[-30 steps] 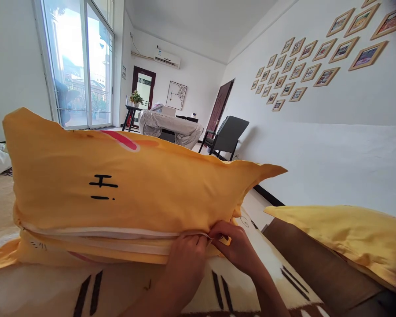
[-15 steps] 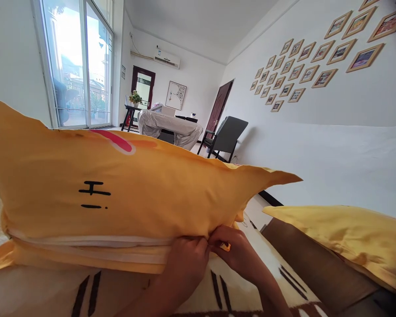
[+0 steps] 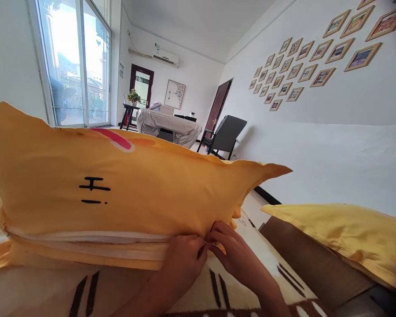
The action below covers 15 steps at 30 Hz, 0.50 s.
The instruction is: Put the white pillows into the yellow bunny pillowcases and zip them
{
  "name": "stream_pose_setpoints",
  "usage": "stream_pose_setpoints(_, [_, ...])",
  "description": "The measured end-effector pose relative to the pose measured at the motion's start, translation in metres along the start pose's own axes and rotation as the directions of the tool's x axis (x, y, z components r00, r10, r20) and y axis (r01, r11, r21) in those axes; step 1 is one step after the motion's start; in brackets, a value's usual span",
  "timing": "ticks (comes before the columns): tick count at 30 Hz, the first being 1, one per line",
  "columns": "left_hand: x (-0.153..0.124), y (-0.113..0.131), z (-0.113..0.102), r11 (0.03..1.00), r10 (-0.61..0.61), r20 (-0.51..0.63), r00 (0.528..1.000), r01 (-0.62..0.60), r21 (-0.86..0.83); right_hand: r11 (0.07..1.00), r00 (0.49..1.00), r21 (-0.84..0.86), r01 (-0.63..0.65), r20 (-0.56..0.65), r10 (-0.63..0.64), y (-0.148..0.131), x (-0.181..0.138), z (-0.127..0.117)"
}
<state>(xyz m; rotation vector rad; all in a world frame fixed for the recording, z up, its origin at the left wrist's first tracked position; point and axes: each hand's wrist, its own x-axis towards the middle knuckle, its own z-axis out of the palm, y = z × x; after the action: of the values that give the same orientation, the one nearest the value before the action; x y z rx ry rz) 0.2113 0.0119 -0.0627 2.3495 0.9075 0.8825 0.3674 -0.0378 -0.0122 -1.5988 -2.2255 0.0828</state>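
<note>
A yellow pillowcase point(image 3: 152, 189), plump with a filling, stands on its long side in front of me, with "Hi!" printed on it and a pink patch near the top. Along its lower side runs a long open slit with a pale inside point(image 3: 86, 242). Fingers bent, my left hand point(image 3: 185, 257) pinches the edge at the slit's right end. My right hand point(image 3: 229, 246) pinches the same edge right beside it, thumb and fingertips almost touching the left ones. Whatever small part lies between the fingertips is too hidden to make out.
Under the pillowcase lies a cream blanket point(image 3: 244, 275) with dark stripes. To the right, a second yellow pillow point(image 3: 343, 233) rests on a brown surface point(image 3: 303, 246). Farther back stand a dark chair point(image 3: 227, 134) and a covered table point(image 3: 171, 125).
Both hands stay at the slit's right end. My right fingers have shifted slightly and the fingertips pinch closer together. The pillowcase's right corner has moved a little to the left.
</note>
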Motion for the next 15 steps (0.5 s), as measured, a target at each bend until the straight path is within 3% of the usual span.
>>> stream_pose_setpoints(10, [-0.0022,0.0053,-0.0009,0.956,0.124,-0.08,0.989,-0.097,0.277,0.999,0.999,0.002,0.033,-0.013,-0.033,0.0033,-0.0002,-0.003])
stream_pose_setpoints(15, [-0.0036,0.0091,-0.0026,0.963,0.048,0.007,0.999,-0.048,0.267,0.995,0.996,-0.081,0.064,-0.059,-0.069,-0.0002,0.0003,-0.0024])
